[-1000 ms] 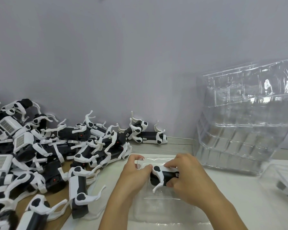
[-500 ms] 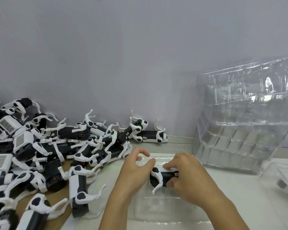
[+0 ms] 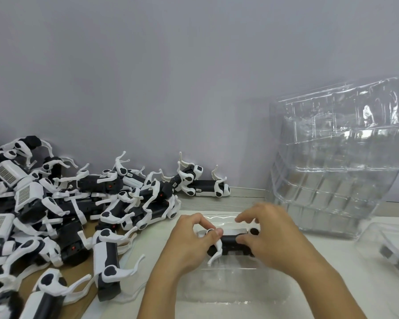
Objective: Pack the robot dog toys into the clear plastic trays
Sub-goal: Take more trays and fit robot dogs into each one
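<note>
Both the left hand [image 3: 189, 238] and right hand [image 3: 272, 236] curl around one toy dog [image 3: 228, 241] over the clear tray [image 3: 235, 286]; it looks light and rigid (thin legs likely snap), so hold the body.

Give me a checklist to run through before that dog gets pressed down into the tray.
1. Both hands on the dog: ok; left hand pinches its front, right hand grips its rear.
2. Dog over the tray: ok.
3. Legs tucked: not ok; one white leg sticks down.
4. Dog seated in its pocket: cannot tell; hands cover it.
5. Spare trays at hand: ok, stacked at right.
6. More dogs waiting: ok, piled at left.
</note>
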Action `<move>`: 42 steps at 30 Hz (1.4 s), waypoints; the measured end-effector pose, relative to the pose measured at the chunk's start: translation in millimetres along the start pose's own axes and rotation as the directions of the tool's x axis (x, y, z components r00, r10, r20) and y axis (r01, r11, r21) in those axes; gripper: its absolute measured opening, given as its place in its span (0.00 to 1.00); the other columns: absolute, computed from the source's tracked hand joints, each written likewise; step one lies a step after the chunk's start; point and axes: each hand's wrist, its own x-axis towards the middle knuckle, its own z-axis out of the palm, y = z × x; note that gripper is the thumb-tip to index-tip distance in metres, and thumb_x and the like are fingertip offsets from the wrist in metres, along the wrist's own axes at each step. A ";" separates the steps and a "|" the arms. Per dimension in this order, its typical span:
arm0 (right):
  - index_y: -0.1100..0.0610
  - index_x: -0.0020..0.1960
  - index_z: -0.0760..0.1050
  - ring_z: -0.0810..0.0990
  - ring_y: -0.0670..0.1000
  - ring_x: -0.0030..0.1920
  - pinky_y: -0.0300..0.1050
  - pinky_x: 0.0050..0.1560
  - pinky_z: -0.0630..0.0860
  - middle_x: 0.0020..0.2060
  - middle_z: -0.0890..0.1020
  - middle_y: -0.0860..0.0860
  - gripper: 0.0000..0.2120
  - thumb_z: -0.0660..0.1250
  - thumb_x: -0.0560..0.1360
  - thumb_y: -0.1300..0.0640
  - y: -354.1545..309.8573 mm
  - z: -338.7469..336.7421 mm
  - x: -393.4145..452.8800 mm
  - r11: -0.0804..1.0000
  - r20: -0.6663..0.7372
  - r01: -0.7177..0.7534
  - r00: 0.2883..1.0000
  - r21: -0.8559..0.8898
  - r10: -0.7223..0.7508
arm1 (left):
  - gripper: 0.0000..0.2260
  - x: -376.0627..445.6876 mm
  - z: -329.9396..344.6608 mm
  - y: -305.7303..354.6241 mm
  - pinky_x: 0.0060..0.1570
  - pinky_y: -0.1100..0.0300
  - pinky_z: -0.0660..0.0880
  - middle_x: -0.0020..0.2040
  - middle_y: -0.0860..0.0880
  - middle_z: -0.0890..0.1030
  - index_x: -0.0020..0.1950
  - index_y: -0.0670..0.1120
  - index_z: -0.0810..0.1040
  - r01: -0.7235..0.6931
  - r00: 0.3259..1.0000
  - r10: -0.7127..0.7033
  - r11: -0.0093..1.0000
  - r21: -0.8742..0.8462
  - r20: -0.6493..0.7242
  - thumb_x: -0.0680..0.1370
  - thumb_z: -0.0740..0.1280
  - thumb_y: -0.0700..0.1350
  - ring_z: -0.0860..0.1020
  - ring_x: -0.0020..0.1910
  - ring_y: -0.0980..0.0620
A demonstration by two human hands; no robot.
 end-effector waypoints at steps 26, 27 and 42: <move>0.44 0.48 0.84 0.72 0.46 0.48 0.44 0.47 0.67 0.38 0.73 0.39 0.10 0.73 0.72 0.40 21.2 5.6 3.2 0.986 -0.175 -0.149 0.975 -0.073 0.135 | 0.08 4.7 9.4 0.2 0.41 0.72 0.63 0.57 0.54 0.71 0.40 0.53 0.76 0.018 0.995 -0.029 0.993 -0.116 -0.096 0.74 0.74 0.50 0.69 0.62 0.51; 0.44 0.49 0.84 0.72 0.46 0.48 0.43 0.48 0.67 0.38 0.73 0.39 0.10 0.73 0.72 0.40 20.9 5.7 3.6 0.985 -0.169 -0.151 0.976 -0.081 0.136 | 0.08 4.9 9.4 -0.3 0.41 0.72 0.63 0.57 0.54 0.71 0.40 0.53 0.76 0.016 0.995 -0.028 0.993 -0.117 -0.098 0.74 0.74 0.51 0.69 0.62 0.51; 0.44 0.59 0.78 0.73 0.46 0.57 0.45 0.57 0.71 0.48 0.72 0.40 0.18 0.73 0.72 0.40 14.6 -3.1 2.3 0.986 -0.096 -0.118 0.990 -0.118 0.107 | 0.04 8.7 10.6 -2.7 0.42 0.68 0.67 0.57 0.57 0.75 0.54 0.62 0.73 -0.040 0.984 -0.010 0.961 -0.272 -0.180 0.81 0.64 0.52 0.73 0.53 0.65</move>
